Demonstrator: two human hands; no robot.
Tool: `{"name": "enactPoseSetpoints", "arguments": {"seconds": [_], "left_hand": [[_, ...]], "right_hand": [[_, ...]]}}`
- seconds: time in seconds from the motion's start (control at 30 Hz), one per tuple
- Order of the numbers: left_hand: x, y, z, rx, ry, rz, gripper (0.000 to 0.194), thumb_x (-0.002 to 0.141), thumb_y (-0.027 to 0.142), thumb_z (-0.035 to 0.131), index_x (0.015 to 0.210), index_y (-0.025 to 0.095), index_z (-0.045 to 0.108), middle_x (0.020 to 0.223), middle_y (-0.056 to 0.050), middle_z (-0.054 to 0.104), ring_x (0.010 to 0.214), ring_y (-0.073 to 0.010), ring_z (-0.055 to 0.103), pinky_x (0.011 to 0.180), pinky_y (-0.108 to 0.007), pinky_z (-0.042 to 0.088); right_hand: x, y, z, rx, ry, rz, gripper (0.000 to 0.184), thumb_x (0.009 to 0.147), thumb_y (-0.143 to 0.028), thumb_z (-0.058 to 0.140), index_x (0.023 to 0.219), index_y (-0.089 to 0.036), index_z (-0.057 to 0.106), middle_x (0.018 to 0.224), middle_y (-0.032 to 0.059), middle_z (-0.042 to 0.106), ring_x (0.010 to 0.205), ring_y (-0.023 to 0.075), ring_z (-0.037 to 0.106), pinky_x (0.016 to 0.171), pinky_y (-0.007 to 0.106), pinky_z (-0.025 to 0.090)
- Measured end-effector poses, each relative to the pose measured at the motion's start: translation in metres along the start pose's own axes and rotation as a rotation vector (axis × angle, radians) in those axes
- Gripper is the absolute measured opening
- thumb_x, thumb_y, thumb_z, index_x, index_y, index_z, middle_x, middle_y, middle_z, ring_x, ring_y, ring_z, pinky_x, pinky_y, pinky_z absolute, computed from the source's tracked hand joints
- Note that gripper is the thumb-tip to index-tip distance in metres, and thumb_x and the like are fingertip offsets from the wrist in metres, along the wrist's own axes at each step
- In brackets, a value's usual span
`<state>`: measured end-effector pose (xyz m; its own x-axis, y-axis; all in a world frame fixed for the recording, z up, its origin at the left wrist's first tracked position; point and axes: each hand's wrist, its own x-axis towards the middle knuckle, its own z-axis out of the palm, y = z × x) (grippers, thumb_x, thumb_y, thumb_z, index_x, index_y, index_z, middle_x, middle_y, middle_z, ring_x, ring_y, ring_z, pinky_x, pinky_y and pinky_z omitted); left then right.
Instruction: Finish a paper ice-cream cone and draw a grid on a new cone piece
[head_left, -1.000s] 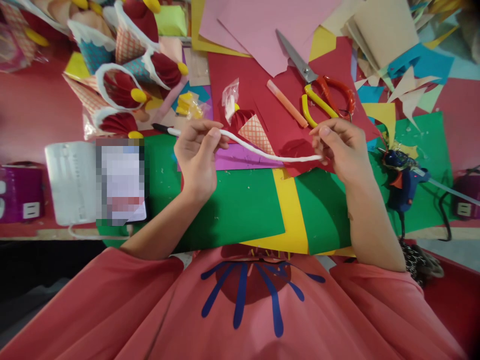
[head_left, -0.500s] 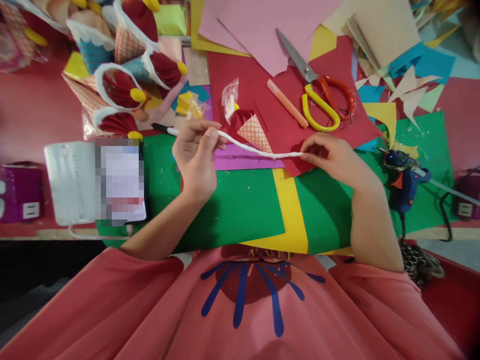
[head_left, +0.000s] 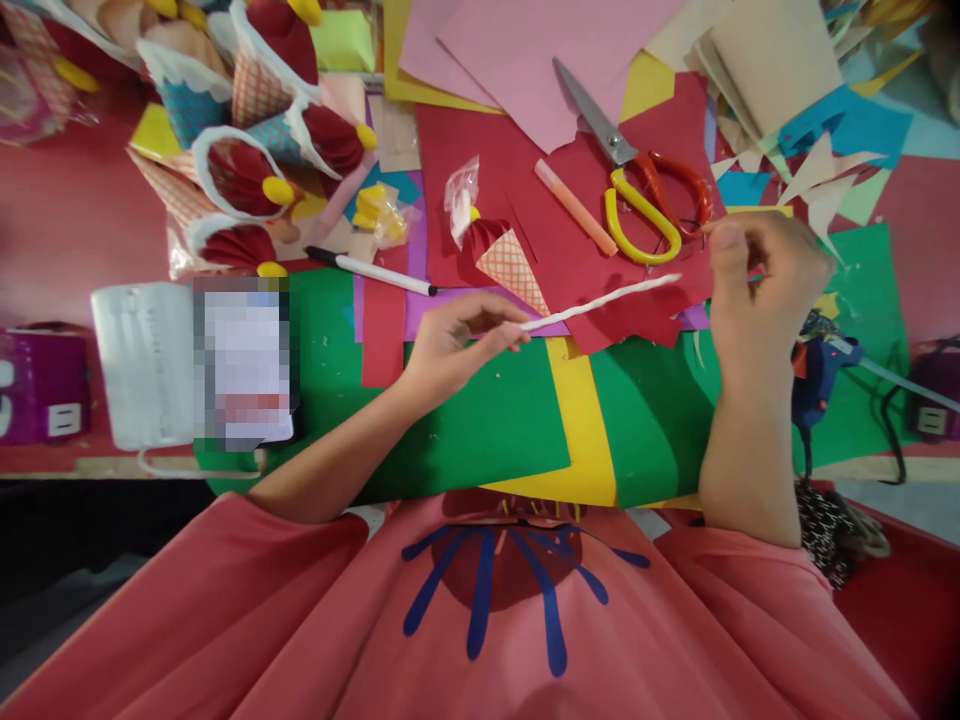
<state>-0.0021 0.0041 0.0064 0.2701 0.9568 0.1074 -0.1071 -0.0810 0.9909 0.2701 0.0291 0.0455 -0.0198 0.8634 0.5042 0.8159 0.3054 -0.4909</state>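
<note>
A thin white clay rope (head_left: 611,298) sticks out to the right from my left hand (head_left: 469,345), whose thumb and fingers pinch its left end. The other end hangs free in the air over the red sheet. My right hand (head_left: 776,275) is apart from it, raised at the right near the scissors' handles. Its fingers are curled with the thumb pressed in, and whatever they hold, if anything, is too small to name. Behind the rope lies a small checked paper cone (head_left: 514,270) with a dark red top.
Scissors (head_left: 619,150) and an orange stick (head_left: 574,205) lie on red sheets. A white pen (head_left: 382,275) is left of the cone, a phone (head_left: 251,360) further left. At right is a blue glue gun (head_left: 821,375). Finished cones (head_left: 240,170) crowd the back left.
My right hand has let go of the rope's right end and moved right and up. My left hand has shifted right with the rope, uncovering the pen. The rope now looks shorter and straighter.
</note>
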Motion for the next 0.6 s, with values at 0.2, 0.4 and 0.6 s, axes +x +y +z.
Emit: {"name": "enactPoseSetpoints", "arguments": {"seconds": [0.2, 0.4, 0.6], "left_hand": [[-0.007, 0.001, 0.003, 0.126, -0.166, -0.002, 0.026, 0.089, 0.041, 0.066, 0.096, 0.017, 0.07, 0.087, -0.005, 0.075, 0.07, -0.0118, 0.073, 0.065, -0.019, 0.06], [-0.005, -0.004, -0.004, 0.285, -0.117, 0.062, 0.034, 0.09, 0.05, 0.062, 0.096, 0.017, 0.069, 0.086, -0.004, 0.074, 0.07, -0.0126, 0.072, 0.066, -0.022, 0.059], [0.011, -0.018, -0.023, 0.628, 0.179, 0.287, 0.038, 0.085, 0.051, 0.068, 0.113, 0.027, 0.064, 0.119, -0.007, 0.065, 0.114, -0.0232, 0.062, 0.101, -0.044, 0.052]], "right_hand": [[-0.027, -0.037, 0.036, 0.346, -0.517, -0.354, 0.038, 0.09, -0.044, 0.063, 0.122, -0.023, 0.06, 0.128, 0.009, 0.067, 0.125, 0.0271, 0.059, 0.105, 0.049, 0.045], [-0.043, -0.047, 0.054, 0.481, -0.502, -0.241, 0.022, 0.096, -0.038, 0.055, 0.109, -0.022, 0.065, 0.103, 0.0057, 0.075, 0.099, 0.0214, 0.069, 0.098, 0.044, 0.051], [-0.038, -0.05, 0.045, 0.665, -0.443, 0.087, 0.017, 0.093, -0.036, 0.061, 0.096, -0.022, 0.069, 0.096, 0.0018, 0.075, 0.086, 0.015, 0.07, 0.077, 0.029, 0.057]]}}
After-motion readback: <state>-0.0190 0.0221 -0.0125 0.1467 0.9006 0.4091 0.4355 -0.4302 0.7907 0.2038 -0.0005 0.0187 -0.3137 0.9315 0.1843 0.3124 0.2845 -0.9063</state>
